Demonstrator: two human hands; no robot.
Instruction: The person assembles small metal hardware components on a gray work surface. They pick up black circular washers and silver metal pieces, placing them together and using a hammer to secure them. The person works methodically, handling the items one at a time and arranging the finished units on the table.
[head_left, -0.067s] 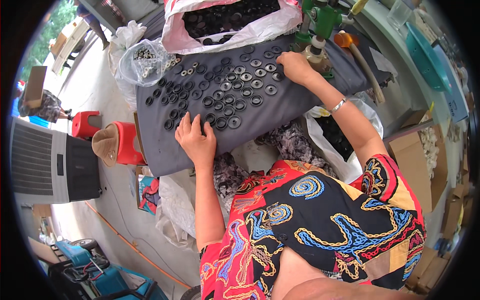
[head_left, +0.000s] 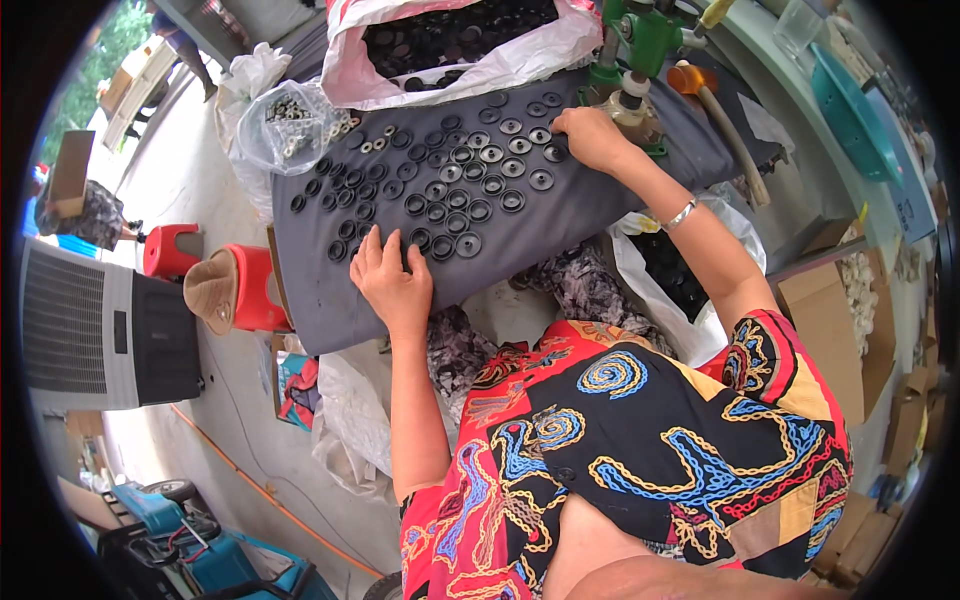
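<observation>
Many round black plastic caps [head_left: 479, 209] lie spread over the grey cloth-covered table [head_left: 540, 215]; some have pale metal-looking centres. My left hand [head_left: 396, 285] rests palm down at the near edge of this spread, its fingers apart and the tips next to a few caps. Farther right, my right hand [head_left: 592, 138] sits at the far right end of the caps, beside the green hand press [head_left: 640, 45]. Its fingers are curled together, and whatever is at their tips is hidden. A few small pale rings [head_left: 379, 143] lie among the caps at the far left.
A white sack [head_left: 345, 85] of black discs stands at the back. Left of it is a clear bag [head_left: 285, 125] of small metal parts. A hammer [head_left: 725, 130] with an orange head lies right of the press. Red stools [head_left: 258, 285] stand left of the table.
</observation>
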